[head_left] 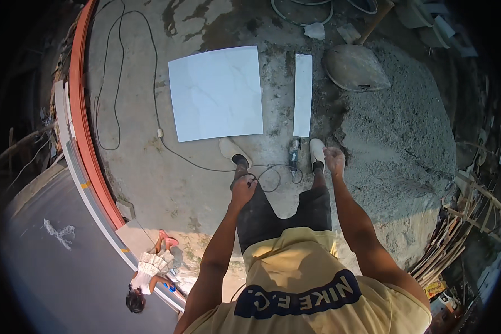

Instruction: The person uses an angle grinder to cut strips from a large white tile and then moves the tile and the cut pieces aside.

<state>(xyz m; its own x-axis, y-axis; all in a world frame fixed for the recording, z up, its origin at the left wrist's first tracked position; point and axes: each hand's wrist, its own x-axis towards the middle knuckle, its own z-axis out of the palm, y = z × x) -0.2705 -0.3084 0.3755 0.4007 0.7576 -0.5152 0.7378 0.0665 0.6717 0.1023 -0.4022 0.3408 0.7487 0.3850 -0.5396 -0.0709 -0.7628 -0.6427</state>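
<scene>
A large white marbled tile point(216, 94) lies flat on the concrete ahead of my feet. To its right, a narrow white tile strip point(303, 96) lies lengthwise away from me. Between my shoes rests a blue-and-dark power tool, seemingly an angle grinder point(294, 155), with its cord beside it. My left hand point(243, 190) is closed near my left knee; a small dark loop shows by its fingers, and what they hold is unclear. Above the right shoe, my right hand point(334, 161) has loosely bent fingers apart and holds nothing visible. Neither hand touches the tiles.
A grey sand or mortar heap point(398, 128) spreads on the right, with a shovel point(356, 68) on it. The dark cord point(197, 166) crosses the floor on the left. A red edge point(89, 139) borders the road, where another person point(150, 270) is. Wood pieces point(440, 245) lie at right.
</scene>
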